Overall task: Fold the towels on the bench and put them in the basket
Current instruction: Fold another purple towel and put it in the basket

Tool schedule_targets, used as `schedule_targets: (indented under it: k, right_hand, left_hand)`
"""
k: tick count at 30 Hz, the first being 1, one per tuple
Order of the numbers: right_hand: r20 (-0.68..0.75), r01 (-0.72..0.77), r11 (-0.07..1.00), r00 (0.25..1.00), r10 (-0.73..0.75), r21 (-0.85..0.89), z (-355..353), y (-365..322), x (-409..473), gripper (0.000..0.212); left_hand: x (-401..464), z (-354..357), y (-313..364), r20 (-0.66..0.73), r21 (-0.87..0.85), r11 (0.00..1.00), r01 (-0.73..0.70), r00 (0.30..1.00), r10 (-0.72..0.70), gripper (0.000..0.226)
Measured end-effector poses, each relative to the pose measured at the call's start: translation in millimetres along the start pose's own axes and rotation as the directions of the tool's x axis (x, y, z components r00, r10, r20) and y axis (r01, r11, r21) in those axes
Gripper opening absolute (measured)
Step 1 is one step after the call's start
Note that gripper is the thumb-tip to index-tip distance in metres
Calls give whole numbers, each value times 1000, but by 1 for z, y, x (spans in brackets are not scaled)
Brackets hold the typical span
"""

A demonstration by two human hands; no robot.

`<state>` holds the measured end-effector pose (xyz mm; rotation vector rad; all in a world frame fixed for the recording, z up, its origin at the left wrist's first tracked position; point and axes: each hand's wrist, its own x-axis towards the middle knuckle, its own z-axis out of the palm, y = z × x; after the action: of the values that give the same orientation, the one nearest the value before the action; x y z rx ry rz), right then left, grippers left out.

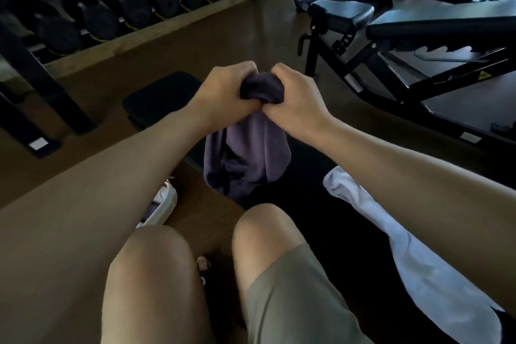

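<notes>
Hands first: I see my left hand (223, 89) and my right hand (296, 103) side by side, almost touching, both with fingers curled tight round the bunched top of a purple towel (245, 159). That towel hangs down from the two grips in loose folds, above the near end of the black counter (307, 204) I sit astride. Its lower edge reaches about to the counter pad; I cannot tell whether it touches. To the right of the purple towel a white towel (405, 254) lies crumpled along the counter, partly under my right forearm. Left of the purple towel, down on the floor beside the counter, a white basket (163, 208) shows only a corner behind my left arm. Beyond the towel, far left, a dumbbell rack (111, 3) stands; far right, an adjustable gym bench (418, 36).
</notes>
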<state>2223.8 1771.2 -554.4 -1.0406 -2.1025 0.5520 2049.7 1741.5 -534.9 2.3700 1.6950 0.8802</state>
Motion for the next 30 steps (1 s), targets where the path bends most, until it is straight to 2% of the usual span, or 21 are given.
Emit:
schedule_targets:
  k: [2,4,8,10,12,14,16,18,21,25,30]
  right_hand:
    - [52,-17,999,998,19,-38,8,8,-7,26]
    - [112,-41,988,992,58,-151,15,19,-16,21]
    - [239,-69,881,950,202,-469,23,42,-22,15]
    - [300,-115,832,898,320,-543,27,50,-18,13]
    - [385,-137,853,848,364,-504,39,55,-11,28]
    - [434,-202,924,836,335,-325,54,51,-3,47]
    - [449,-242,957,846,288,-159,68,45,2,39]
    - [506,-207,965,823,260,-160,80,44,4,24]
    - [586,-153,953,759,282,-261,90,47,5,22]
    - [478,-214,958,832,282,-193,92,55,11,19]
    - [434,-247,955,851,296,-166,69,57,17,25]
  left_hand:
    - [-6,9,-10,58,63,997,37,998,-40,21]
    - [-17,20,-23,85,91,987,131,987,-139,21]
    - [-42,36,-59,36,88,944,319,946,-323,22]
    - [-49,38,-72,-13,20,916,401,916,-401,18]
    - [-54,42,-83,-71,-36,909,415,906,-417,19]
    - [-57,49,-91,-66,-58,917,394,915,-397,23]
    - [-55,55,-96,-10,-37,931,364,931,-364,23]
    - [-50,57,-100,11,4,941,338,941,-338,21]
    - [-42,55,-110,19,33,945,325,945,-326,21]
    - [-36,50,-118,71,79,945,317,944,-322,16]
    - [-41,42,-130,68,53,935,350,933,-353,17]
